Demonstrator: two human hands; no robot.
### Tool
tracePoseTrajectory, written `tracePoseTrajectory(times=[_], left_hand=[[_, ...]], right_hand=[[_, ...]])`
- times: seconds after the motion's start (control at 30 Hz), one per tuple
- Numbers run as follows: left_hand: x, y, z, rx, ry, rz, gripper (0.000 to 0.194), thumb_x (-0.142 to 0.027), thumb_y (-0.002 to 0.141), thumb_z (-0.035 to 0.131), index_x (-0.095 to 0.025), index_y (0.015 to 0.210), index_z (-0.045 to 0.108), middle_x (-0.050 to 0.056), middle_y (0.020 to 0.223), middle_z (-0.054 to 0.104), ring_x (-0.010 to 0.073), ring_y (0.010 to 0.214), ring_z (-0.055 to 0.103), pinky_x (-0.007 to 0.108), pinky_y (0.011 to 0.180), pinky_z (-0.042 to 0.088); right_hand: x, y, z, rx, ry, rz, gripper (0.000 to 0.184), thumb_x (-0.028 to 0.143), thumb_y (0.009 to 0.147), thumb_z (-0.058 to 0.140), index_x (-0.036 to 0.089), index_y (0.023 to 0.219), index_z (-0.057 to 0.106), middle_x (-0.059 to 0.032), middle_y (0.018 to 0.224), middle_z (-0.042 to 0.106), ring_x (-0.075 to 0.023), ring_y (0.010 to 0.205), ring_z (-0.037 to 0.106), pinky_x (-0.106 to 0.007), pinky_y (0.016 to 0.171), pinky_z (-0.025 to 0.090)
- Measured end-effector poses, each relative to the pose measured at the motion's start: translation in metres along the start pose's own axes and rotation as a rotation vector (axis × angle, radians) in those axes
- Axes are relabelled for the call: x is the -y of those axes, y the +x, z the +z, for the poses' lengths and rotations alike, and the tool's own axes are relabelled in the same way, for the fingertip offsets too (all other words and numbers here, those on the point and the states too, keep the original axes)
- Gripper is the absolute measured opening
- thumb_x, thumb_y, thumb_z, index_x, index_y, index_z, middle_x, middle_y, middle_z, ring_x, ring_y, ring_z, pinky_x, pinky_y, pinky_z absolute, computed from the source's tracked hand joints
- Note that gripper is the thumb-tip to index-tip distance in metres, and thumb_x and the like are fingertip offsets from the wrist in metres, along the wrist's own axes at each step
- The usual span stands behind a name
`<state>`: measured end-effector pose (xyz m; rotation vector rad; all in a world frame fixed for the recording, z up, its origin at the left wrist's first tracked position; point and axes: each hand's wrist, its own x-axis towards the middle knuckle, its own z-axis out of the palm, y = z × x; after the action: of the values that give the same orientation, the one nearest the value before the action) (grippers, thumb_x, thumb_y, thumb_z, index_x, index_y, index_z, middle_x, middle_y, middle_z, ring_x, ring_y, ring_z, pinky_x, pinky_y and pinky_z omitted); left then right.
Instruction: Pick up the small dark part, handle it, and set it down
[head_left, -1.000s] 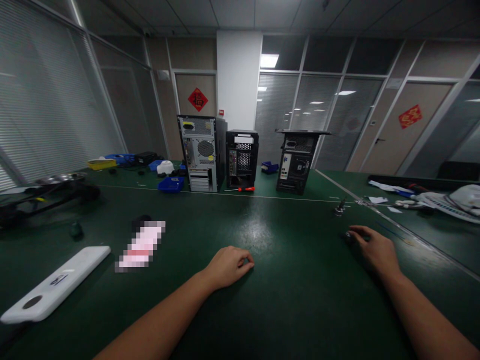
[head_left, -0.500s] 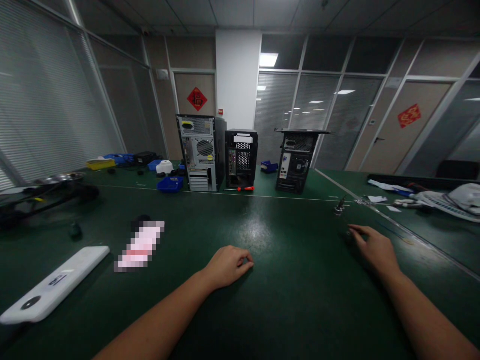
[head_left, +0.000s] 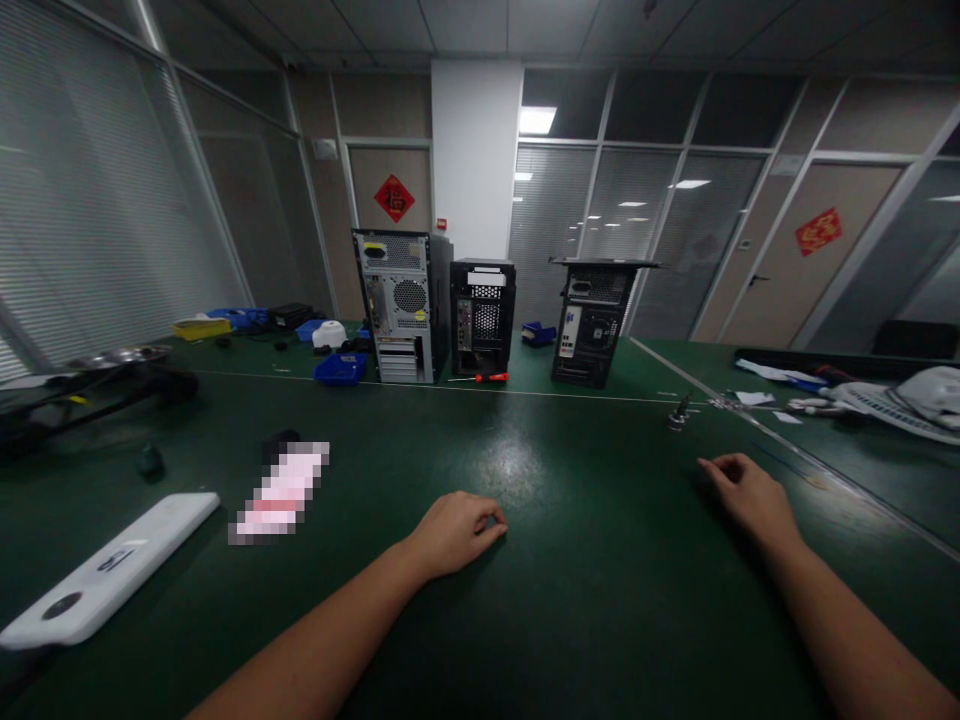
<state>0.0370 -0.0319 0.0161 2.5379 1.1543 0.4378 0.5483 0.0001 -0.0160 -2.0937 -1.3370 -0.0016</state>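
My left hand (head_left: pixel 459 533) rests on the green tabletop (head_left: pixel 585 600) with its fingers curled in and the thumb meeting the forefinger; nothing shows in it. Over to the right, my right hand (head_left: pixel 746 497) is low over the table, thumb and forefinger brought together in a pinch. Whatever lies between those fingertips, if anything, is hidden. Just beyond them stands a small silver metal part (head_left: pixel 677 418) with a round base and a dark pointed top. Neither hand touches it.
Three computer cases (head_left: pixel 405 300) stand at the back, with a red-handled screwdriver (head_left: pixel 491 377) before the middle one. A blue tray (head_left: pixel 341 368) is beside the left case. A white elongated device (head_left: pixel 112 570) and a blurred-out pink item (head_left: pixel 281 495) lie left; a white cap (head_left: pixel 930 395) lies far right.
A small dark thing that showed at my right fingertips can no longer be seen there. The right fingers have shifted slightly; my left hand stays in place.
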Motion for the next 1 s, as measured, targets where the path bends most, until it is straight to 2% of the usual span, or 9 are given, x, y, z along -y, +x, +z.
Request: tracePoseTrajectory(times=[0.17,0.3,0.37,0.43,0.57,0.67,0.8,0.93,1.0], left_hand=[[0.000,0.000,0.000,-0.001,0.004,-0.001,0.019,-0.034,0.095,0.059,-0.024,0.099,0.074,-0.002,0.067,0.062,0.0145,0.067,0.059,0.025,0.070,0.041],[-0.001,0.000,0.000,-0.002,0.006,-0.006,0.019,-0.035,0.095,0.059,-0.025,0.099,0.074,-0.002,0.069,0.063,0.0147,0.067,0.060,0.025,0.068,0.040],[-0.002,0.000,-0.001,0.004,0.009,-0.008,0.020,-0.035,0.095,0.058,-0.025,0.100,0.074,-0.002,0.070,0.064,0.0149,0.068,0.060,0.025,0.069,0.041],[-0.004,0.000,-0.001,0.003,0.008,-0.015,0.021,-0.036,0.095,0.057,-0.025,0.100,0.074,-0.001,0.072,0.065,0.0153,0.069,0.061,0.026,0.070,0.041],[-0.008,0.000,-0.001,-0.012,0.003,-0.052,0.025,-0.041,0.097,0.054,-0.025,0.103,0.073,-0.001,0.073,0.066,0.0166,0.071,0.062,0.026,0.070,0.041],[-0.009,0.000,0.001,-0.035,-0.004,-0.056,0.029,-0.046,0.099,0.051,-0.026,0.107,0.071,-0.001,0.076,0.067,0.0179,0.075,0.063,0.026,0.070,0.040],[-0.009,0.002,0.005,-0.047,-0.008,-0.056,0.028,-0.045,0.101,0.048,-0.026,0.107,0.067,0.000,0.085,0.070,0.0188,0.081,0.065,0.027,0.071,0.041],[-0.008,0.005,0.007,-0.057,-0.024,-0.024,0.024,-0.035,0.103,0.043,-0.023,0.102,0.064,0.002,0.098,0.072,0.0193,0.091,0.066,0.027,0.077,0.042],[-0.009,0.006,0.006,-0.064,-0.040,-0.009,0.023,-0.036,0.103,0.044,-0.023,0.101,0.062,0.002,0.098,0.071,0.0192,0.090,0.066,0.027,0.077,0.042]], right_hand=[[-0.006,0.000,0.002,0.125,0.063,-0.098,0.062,0.064,0.074,0.066,0.018,0.116,0.069,-0.0137,0.106,0.074,-0.0320,0.097,0.069,-0.043,0.083,0.053],[0.006,-0.006,0.002,0.138,0.008,-0.215,0.059,0.054,0.081,0.059,0.018,0.126,0.067,-0.0141,0.111,0.072,-0.0321,0.100,0.068,-0.046,0.087,0.052],[0.030,-0.016,-0.002,0.120,0.014,-0.287,0.056,0.051,0.085,0.055,0.018,0.129,0.066,-0.0139,0.116,0.070,-0.0308,0.103,0.066,-0.045,0.090,0.051],[0.067,-0.032,-0.008,0.149,0.064,-0.382,0.053,0.048,0.089,0.052,0.019,0.132,0.064,-0.0129,0.120,0.068,-0.0283,0.105,0.065,-0.043,0.091,0.052],[0.154,-0.078,-0.010,0.428,0.149,-0.634,0.046,0.037,0.094,0.051,0.023,0.136,0.062,-0.0100,0.123,0.065,-0.0247,0.106,0.064,-0.042,0.096,0.050],[0.203,-0.116,0.001,0.566,0.179,-0.795,0.050,0.028,0.092,0.056,0.025,0.141,0.058,-0.0097,0.123,0.066,-0.0249,0.113,0.061,-0.041,0.101,0.047],[0.231,-0.154,0.022,0.617,0.236,-0.898,0.056,0.024,0.090,0.060,0.025,0.145,0.053,-0.0094,0.124,0.067,-0.0258,0.116,0.059,-0.042,0.104,0.044],[0.234,-0.166,0.035,0.618,0.277,-0.954,0.056,0.023,0.090,0.060,0.027,0.145,0.052,-0.0086,0.124,0.067,-0.0257,0.114,0.060,-0.043,0.101,0.047],[0.232,-0.166,0.038,0.591,0.285,-0.976,0.055,0.024,0.091,0.059,0.027,0.146,0.051,-0.0090,0.123,0.067,-0.0255,0.113,0.060,-0.043,0.100,0.048]])
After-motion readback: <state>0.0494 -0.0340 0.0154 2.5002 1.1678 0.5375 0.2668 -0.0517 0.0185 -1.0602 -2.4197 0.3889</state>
